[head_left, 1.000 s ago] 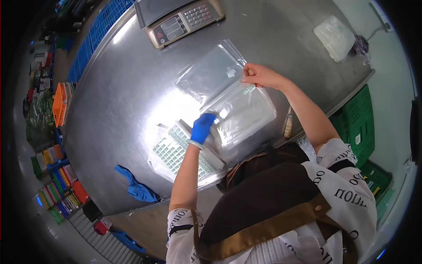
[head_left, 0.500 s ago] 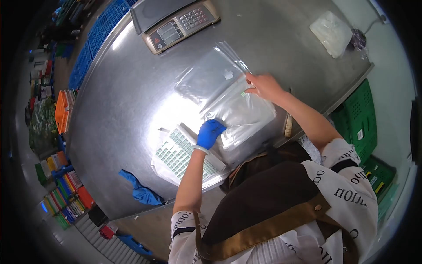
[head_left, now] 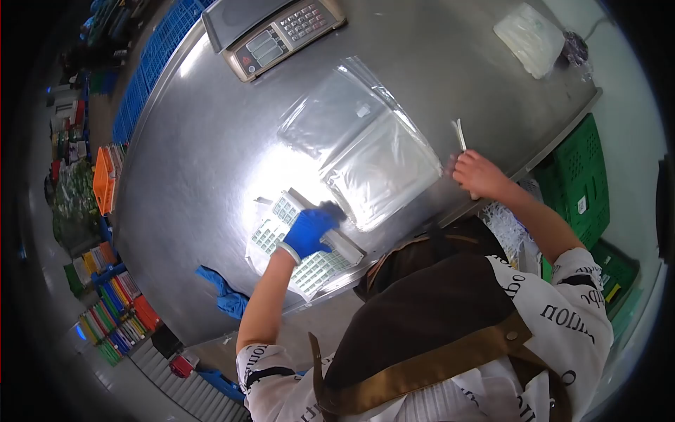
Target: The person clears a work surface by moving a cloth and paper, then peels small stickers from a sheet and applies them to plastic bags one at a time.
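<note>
My left hand point(head_left: 308, 233), in a blue glove, rests on a stack of white sheets printed with rows of small green labels point(head_left: 320, 273). Its fingers are stretched out and the thumb stands apart. Near the table's front edge, my bare right hand point(head_left: 481, 174) is closed around a slim tool; the narrow pale end of the tool point(head_left: 459, 133) sticks out beyond the fingers, and its kind cannot be made out. Between my hands lie flat clear plastic bags point(head_left: 383, 169), partly overlapping.
A scale with a keypad point(head_left: 278, 39) stands at the far side of the metal table point(head_left: 190, 155). A crumpled blue glove point(head_left: 223, 292) lies at left. A white plastic bundle point(head_left: 531, 41) is at the far right, green crates point(head_left: 580, 183) beside the table.
My left hand has left the bags and moved left onto the label sheets, its fingers spreading. My right hand has let go of the bag, moved toward the front edge and grasped the slim tool.
</note>
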Demonstrator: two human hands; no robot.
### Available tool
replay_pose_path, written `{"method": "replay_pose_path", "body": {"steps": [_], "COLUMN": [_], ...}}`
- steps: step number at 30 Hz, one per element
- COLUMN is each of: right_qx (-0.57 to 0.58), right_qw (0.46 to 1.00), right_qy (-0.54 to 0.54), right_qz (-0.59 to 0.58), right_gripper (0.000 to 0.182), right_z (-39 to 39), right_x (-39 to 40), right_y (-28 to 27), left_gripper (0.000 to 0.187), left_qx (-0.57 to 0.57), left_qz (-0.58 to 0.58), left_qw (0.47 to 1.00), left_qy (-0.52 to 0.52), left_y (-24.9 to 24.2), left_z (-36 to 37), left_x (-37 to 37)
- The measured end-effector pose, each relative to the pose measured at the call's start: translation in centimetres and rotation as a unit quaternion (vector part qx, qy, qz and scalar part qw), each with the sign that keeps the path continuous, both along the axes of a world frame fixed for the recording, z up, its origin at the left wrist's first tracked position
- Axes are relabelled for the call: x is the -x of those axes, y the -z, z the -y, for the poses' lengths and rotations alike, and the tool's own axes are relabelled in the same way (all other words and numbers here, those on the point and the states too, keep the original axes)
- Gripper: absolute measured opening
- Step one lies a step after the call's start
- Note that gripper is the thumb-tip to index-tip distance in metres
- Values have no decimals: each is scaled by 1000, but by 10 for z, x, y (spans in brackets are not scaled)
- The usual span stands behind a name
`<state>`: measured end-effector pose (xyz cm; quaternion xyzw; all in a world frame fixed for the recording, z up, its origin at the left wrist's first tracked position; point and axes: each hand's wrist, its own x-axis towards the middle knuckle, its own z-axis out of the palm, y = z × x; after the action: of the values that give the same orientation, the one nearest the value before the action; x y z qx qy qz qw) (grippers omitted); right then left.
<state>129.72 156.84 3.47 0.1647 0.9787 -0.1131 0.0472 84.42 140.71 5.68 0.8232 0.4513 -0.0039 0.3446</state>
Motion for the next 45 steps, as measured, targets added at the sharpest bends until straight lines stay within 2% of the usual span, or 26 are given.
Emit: {"method": "replay_pose_path", "body": {"steps": [1, 3, 4, 6, 7, 9, 11, 13, 16, 18, 19, 21, 25, 29, 32, 34, 35, 36, 37, 38, 39, 40, 41, 42, 44, 45], "right_qx": [9, 27, 57, 119, 194, 296, 328, 300, 420, 450, 464, 452, 418, 345, 364, 309, 283, 283, 338, 388, 360, 330, 295, 259, 196, 183], "right_qw": [1000, 996, 992, 976, 957, 921, 901, 892, 804, 780, 767, 776, 811, 846, 838, 833, 829, 829, 781, 726, 715, 702, 724, 745, 783, 792], "right_qy": [29, 86, 100, 124, 132, 123, 107, 128, 210, 230, 242, 242, 243, 204, 193, 201, 201, 271, 340, 407, 405, 403, 388, 373, 341, 327], "right_qz": [0, 0, -46, -136, -172, -219, -263, -312, -365, -369, -371, -368, -331, -352, -359, -413, -438, -400, -400, -396, -442, -486, -488, -489, -482, -483], "right_gripper": [28, 31, 33, 38, 44, 56, 67, 53, 36, 27, 22, 21, 20, 36, 38, 35, 34, 24, 20, 16, 14, 12, 12, 13, 13, 13], "right_z": [-3, -6, -3, 14, 24, 43, 55, 58, 51, 43, 39, 36, 33, 28, 28, 26, 23, 18, 11, 4, -6, -13, -17, -20, -22, -21], "right_x": [0, 9, 16, 52, 73, 117, 155, 181, 196, 193, 190, 182, 165, 157, 157, 160, 163, 155, 149, 144, 140, 134, 128, 121, 113, 116], "right_y": [-1, -8, -11, -30, -43, -72, -89, -93, -91, -103, -108, -102, -115, -105, -111, -109, -108, -115, -120, -123, -125, -126, -126, -125, -122, -123], "left_gripper": [38, 28, 24, 17, 14, 19, 20, 21, 21, 21, 18, 14, 19, 16, 22, 30, 34, 38, 41, 38, 36, 36, 36, 42, 60, 72], "left_qx": [-44, 2, 23, 17, 13, 31, 0, 2, 15, 13, 32, 66, 110, 119, 167, -2, -87, -158, -227, -229, -226, -221, -215, -145, -114, -147], "left_qz": [-54, -97, -117, -51, -18, 9, -33, 0, 0, 24, 76, 182, 203, 157, 135, 174, 191, 204, 213, 289, 326, 328, 332, 343, 202, 43], "left_qw": [995, 993, 991, 998, 997, 987, 982, 977, 974, 966, 950, 902, 867, 890, 886, 887, 877, 842, 801, 717, 646, 626, 606, 619, 733, 809], "left_qy": [72, 62, 57, -29, -75, -154, -189, -212, -228, -258, -303, -386, -442, -412, -411, -427, -432, -474, -512, -592, -652, -672, -690, -691, -639, -567], "left_y": [5, 11, 15, -6, -19, -41, -88, -114, -127, -123, -123, -125, -129, -131, -139, -143, -143, -140, -136, -129, -119, -91, -53, -9, 27, 33], "left_z": [9, 15, 14, 3, -2, -17, -36, -48, -49, -43, -41, -38, -35, -31, -33, -32, -32, -30, -24, -14, -2, 17, 37, 57, 81, 86], "left_x": [-1, 1, 3, 4, 4, 1, -16, -24, -26, -26, -30, -47, -56, -52, -49, -51, -50, -41, -26, -13, -2, 17, 32, 33, 6, -17]}}
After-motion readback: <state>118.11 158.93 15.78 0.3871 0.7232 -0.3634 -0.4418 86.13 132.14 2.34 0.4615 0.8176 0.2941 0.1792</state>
